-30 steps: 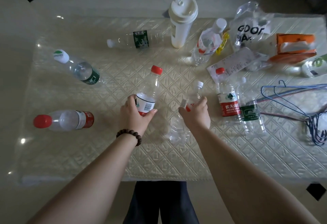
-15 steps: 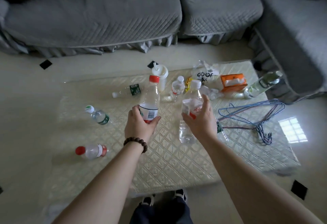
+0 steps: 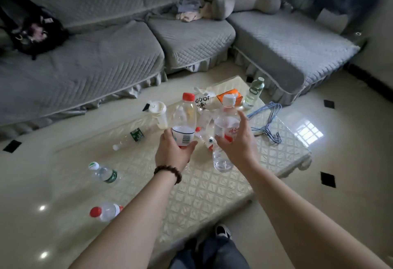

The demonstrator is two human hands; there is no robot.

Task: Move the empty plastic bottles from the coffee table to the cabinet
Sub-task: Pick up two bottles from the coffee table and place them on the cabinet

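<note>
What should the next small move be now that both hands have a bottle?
Probably carry both away toward the cabinet, which is not in view. The left hand grips the red-capped bottle, the right hand the white-capped bottle, both lifted above the coffee table.

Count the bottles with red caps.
4: one in the left hand, one lying at the coffee table's near-left corner, two small ones between the hands; clutter may hide more.

Premises identified as a home living room: a grey quilted corner sofa [image 3: 191, 41] with skirted covers, a low coffee table [image 3: 212, 188] under a patterned cloth, glossy tiled floor [image 3: 340, 183], and household clutter including wire hangers [image 3: 265, 119].
</note>
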